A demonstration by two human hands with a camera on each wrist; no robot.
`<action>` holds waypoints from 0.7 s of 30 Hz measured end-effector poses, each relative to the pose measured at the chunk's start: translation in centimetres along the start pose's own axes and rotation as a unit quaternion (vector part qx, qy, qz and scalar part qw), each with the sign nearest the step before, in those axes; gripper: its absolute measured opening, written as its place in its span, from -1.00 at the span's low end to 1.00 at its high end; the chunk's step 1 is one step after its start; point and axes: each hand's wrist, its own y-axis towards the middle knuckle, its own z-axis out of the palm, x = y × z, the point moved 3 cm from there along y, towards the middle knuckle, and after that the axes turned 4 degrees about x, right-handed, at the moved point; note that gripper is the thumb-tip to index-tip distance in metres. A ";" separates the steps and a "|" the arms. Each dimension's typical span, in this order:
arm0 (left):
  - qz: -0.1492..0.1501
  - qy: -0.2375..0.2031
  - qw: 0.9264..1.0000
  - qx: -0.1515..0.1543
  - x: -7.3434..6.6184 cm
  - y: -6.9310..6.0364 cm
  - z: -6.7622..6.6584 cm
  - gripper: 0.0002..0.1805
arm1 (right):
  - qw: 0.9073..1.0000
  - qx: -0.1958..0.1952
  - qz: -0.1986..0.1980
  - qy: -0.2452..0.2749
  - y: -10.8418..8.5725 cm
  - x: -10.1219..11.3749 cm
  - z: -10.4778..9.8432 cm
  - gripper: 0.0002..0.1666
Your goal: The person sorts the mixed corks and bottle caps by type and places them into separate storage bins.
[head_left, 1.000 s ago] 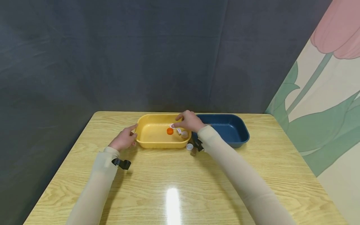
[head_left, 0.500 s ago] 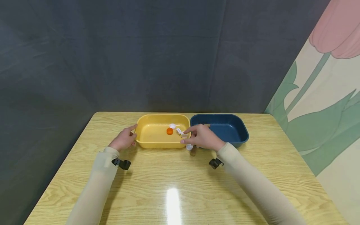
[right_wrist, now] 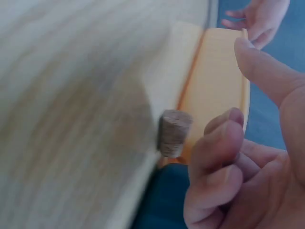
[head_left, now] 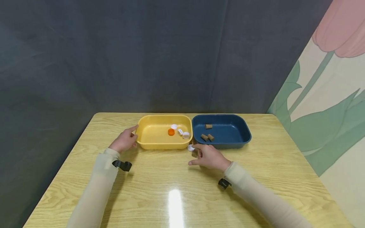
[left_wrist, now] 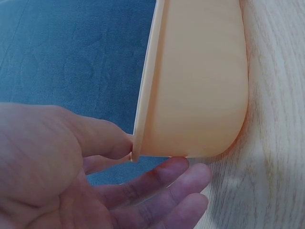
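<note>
My left hand [head_left: 124, 141] touches the left end of the yellow tray [head_left: 148, 146], thumb and index finger at the rim. In the left wrist view the other fingers [left_wrist: 183, 183] lie close to the tray's outer wall. My right hand [head_left: 209, 156] is low over the table before the trays, thumb and index finger apart, other fingers loosely bent, nothing held. Its index fingertip is right at a white cap [head_left: 190, 148]; contact cannot be made out. Beside it on the table is a cork stopper [right_wrist: 175, 133], partly hidden in the head view.
Inside the yellow tray lie an orange cap [head_left: 171, 132] and several white caps [head_left: 186, 135]. The dark blue tray [head_left: 245, 137], close against its right side, contains three cork stoppers [head_left: 208, 126]. A dark curtain [head_left: 159, 57] hangs behind the table.
My right hand has moved from above the yellow tray back toward the body and slightly right, leaving a white cap in the tray. My left hand stays at the tray's rim.
</note>
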 end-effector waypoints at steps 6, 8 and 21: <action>0.009 -0.007 1.000 -0.002 0.1 0.0 -0.1 -0.36 | 0.999 -0.031 0.021 -0.030 0.1 -0.4 0.4 -0.17; 0.011 -0.007 1.000 -0.002 0.2 0.0 -0.1 -0.36 | 0.998 -0.034 0.034 -0.037 0.1 -0.5 0.5 -0.14; 0.008 0.001 1.000 -0.002 0.3 0.2 -0.1 -0.36 | 0.997 -0.045 0.055 -0.034 0.3 -1.3 0.8 -0.57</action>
